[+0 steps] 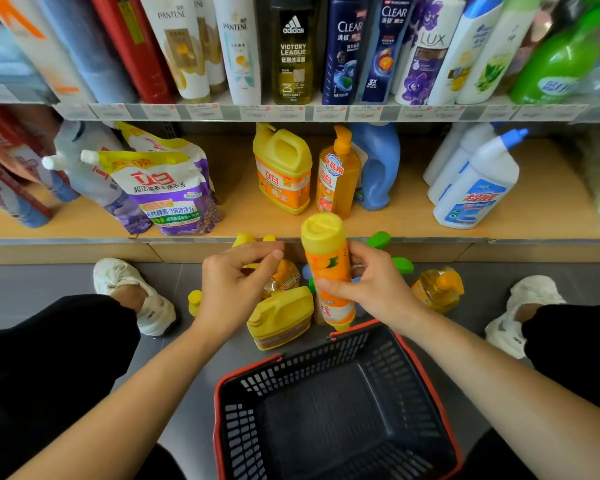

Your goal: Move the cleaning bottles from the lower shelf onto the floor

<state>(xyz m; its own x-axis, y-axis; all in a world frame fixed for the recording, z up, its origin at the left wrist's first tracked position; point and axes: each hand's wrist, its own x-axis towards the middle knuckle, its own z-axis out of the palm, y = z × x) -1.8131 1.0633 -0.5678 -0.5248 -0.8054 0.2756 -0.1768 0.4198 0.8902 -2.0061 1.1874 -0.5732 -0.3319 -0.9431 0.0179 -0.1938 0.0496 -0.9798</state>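
Note:
My right hand (pixel 371 289) grips an orange bottle with a yellow cap (pixel 326 261), held upright above the floor in front of the lower shelf (pixel 222 216). My left hand (pixel 236 282) hovers beside it with curled fingers, holding nothing. On the floor lie a yellow jug (pixel 281 317), an amber pump bottle (pixel 437 289), green-capped bottles (pixel 378 240) and other yellow ones, partly hidden by my hands. Still on the shelf stand a yellow jug (pixel 283 169), an orange pump bottle (pixel 336 174), a blue bottle (pixel 378 164) and white bottles with blue caps (pixel 475 188).
A black shopping basket with a red rim (pixel 333 410) sits on the grey floor between my knees. Refill pouches (pixel 167 192) lean at the shelf's left. Shampoo bottles (pixel 291 50) fill the upper shelf. My white shoes (pixel 136 292) flank the floor bottles.

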